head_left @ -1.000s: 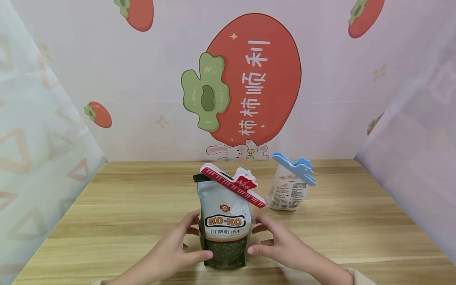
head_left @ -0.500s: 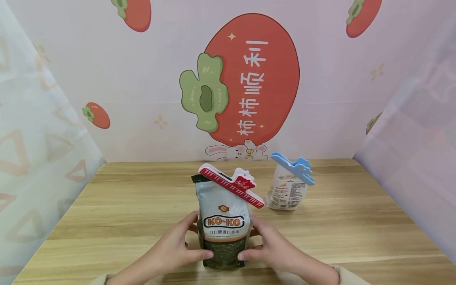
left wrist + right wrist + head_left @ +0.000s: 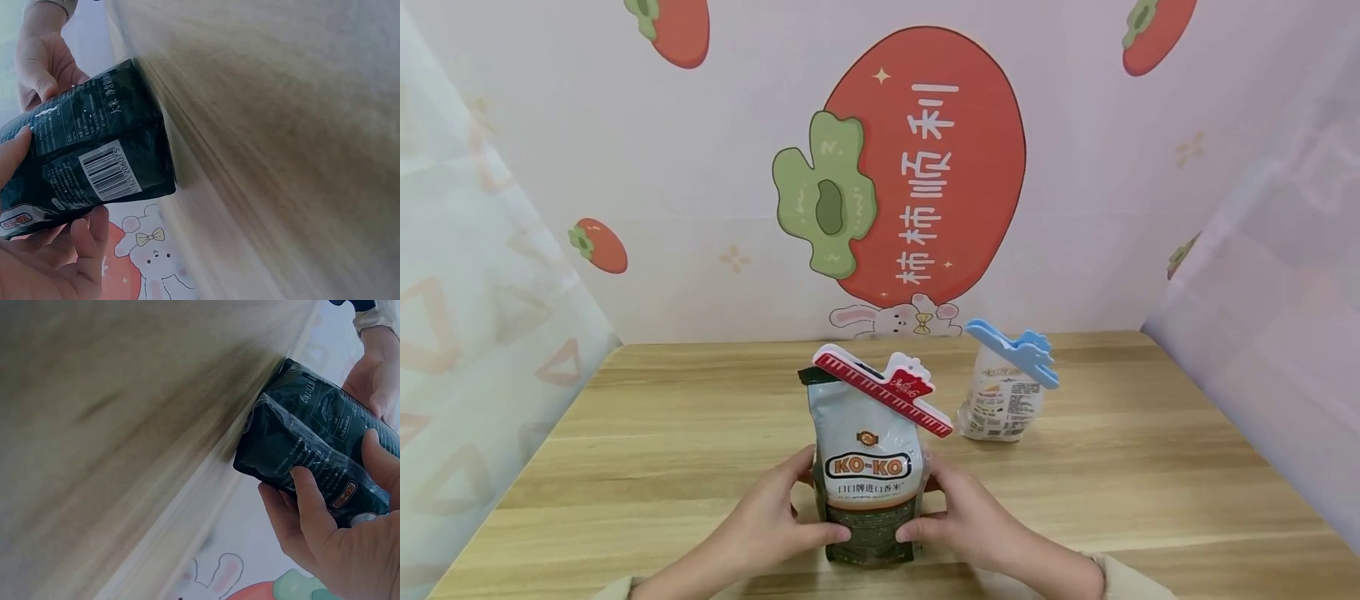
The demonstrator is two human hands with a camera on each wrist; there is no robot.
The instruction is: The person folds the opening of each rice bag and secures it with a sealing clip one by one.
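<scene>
A KO-KO rice bag [image 3: 871, 500], pale blue above and dark green below, stands upright in the head view. Its slanted top wears a red and white sealing clip [image 3: 883, 390]. My left hand [image 3: 775, 517] grips the bag's left side, thumb in front and fingers reaching behind. On the opposite side, my right hand [image 3: 958, 512] holds it likewise. The left wrist view shows the bag's barcoded side [image 3: 94, 144] between thumb and fingers. In the right wrist view, fingers of the right hand [image 3: 350, 550] press its dark side panel [image 3: 312, 437]. The bag's base appears to meet the table.
Behind and to the right stands a smaller white printed bag [image 3: 1000, 404] with a blue sealing clip [image 3: 1015, 352] across its top. The wooden table [image 3: 662, 433] ends at a persimmon-printed backdrop [image 3: 700, 167], with patterned sheets along both sides.
The right hand has moved left from beside the rice bag to take hold of it. The left hand stays around its side. The whole head view has shifted slightly.
</scene>
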